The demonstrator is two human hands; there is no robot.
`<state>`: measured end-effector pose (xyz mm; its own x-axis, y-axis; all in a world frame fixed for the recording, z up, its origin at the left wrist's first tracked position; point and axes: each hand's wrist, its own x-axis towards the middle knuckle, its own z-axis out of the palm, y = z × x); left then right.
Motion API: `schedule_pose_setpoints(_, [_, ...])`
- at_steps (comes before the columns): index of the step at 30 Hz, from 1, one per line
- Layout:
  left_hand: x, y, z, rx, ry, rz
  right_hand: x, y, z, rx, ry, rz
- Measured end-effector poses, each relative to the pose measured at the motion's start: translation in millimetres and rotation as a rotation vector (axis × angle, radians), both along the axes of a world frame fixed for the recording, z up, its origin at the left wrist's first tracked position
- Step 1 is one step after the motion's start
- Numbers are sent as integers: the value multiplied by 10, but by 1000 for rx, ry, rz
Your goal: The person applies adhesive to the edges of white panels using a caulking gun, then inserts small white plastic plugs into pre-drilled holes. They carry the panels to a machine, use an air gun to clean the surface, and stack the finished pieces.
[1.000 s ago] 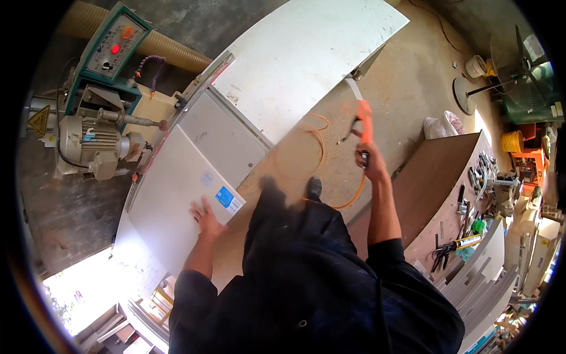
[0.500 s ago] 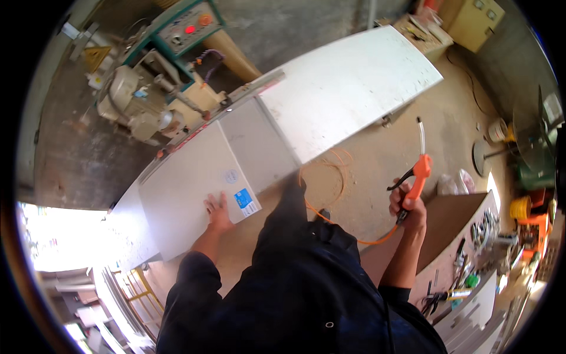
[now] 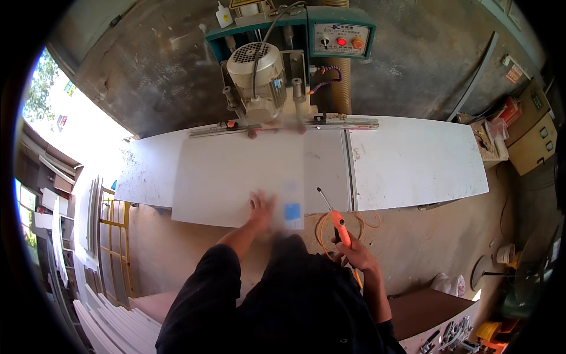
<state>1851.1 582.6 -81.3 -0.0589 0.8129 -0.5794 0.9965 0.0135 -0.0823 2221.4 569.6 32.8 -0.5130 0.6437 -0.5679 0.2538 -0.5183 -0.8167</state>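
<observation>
My left hand point(image 3: 261, 207) rests with fingers spread on the near part of a pale grey panel point(image 3: 224, 168), slightly blurred. Beside it on the panel is a blue-and-white label point(image 3: 292, 211). In my right hand point(image 3: 357, 255), an orange air blow gun point(image 3: 339, 222) is gripped by its handle, its thin nozzle angled up and left toward the worktable. An orange air hose point(image 3: 321, 233) loops by it. The panel lies on a long white worktable point(image 3: 413, 165), its far edge near the fence point(image 3: 283, 128) under a machine with a motor point(image 3: 257, 68).
A control box point(image 3: 341, 40) with a lit red button sits on the machine's right. Yellow metal frame point(image 3: 125, 236) and stacked white strips point(image 3: 112, 315) stand at left. At lower right are a brown board point(image 3: 430, 307) and hand tools point(image 3: 454, 333); a round-based stand point(image 3: 482, 272) is farther right.
My view has turned rightward and levelled, centring the machine. The blow gun has come from far right to beside the worktable's near edge. My left hand stays on the panel.
</observation>
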Motion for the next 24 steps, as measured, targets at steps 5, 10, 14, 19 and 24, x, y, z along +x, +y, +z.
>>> schedule_pose_setpoints(5, [-287, -190, -385, 137, -52, -10, -884, 267, 48, 129, -163, 59])
schedule_pose_setpoints(10, [-967, -533, -262, 541, -481, 314, -1507, 523, -603, 434, -268, -107])
schedule_pose_setpoints(14, [-2105, -1378, -676, 860, -234, 902, -1978, 618, -416, 472, -338, -165])
schedule_pose_setpoints(19, [-3826, -2243, -1218, 901, -47, 1495, -2436, 616, -229, 385, -438, -133])
schedule_pose_setpoints(24, [-4092, -1926, -941, 843, -839, 1796, -2577, 627, -70, 354, -456, -190])
